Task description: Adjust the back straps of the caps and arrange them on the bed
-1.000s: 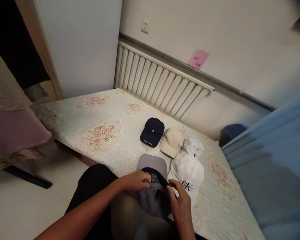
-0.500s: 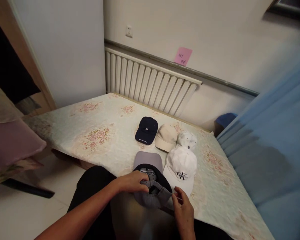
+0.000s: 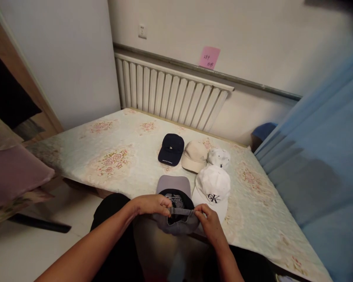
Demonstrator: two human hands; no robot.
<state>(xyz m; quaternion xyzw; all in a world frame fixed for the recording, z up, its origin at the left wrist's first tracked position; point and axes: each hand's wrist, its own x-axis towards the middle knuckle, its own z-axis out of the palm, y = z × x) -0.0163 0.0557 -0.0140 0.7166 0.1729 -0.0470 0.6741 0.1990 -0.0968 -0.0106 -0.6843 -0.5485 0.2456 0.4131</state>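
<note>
A grey baseball cap (image 3: 174, 184) lies upside down at the near edge of the bed, its brim pointing away from me and its dark inside showing. My left hand (image 3: 154, 204) pinches the left end of the cap's back strap (image 3: 182, 212). At the strap's right end, my right hand (image 3: 207, 217) grips the cap's edge between thumb and fingers. The strap is stretched straight between both hands. Just right of the grey cap sits a white cap (image 3: 213, 186) with black letters. Behind are a navy cap (image 3: 172, 149), a beige cap (image 3: 194, 154) and a smaller white cap (image 3: 219, 157).
The caps rest on a bed with a pale floral cover (image 3: 129, 156). A white radiator (image 3: 170, 92) runs along the wall behind it, below a pink note (image 3: 209, 57). A blue curtain (image 3: 317, 156) hangs at the right, and pink cloth (image 3: 17, 172) at the left.
My right hand has moved up and left, closing on the strap's right end. The strap has been drawn straighter across the opening, and the view has shifted slightly.
</note>
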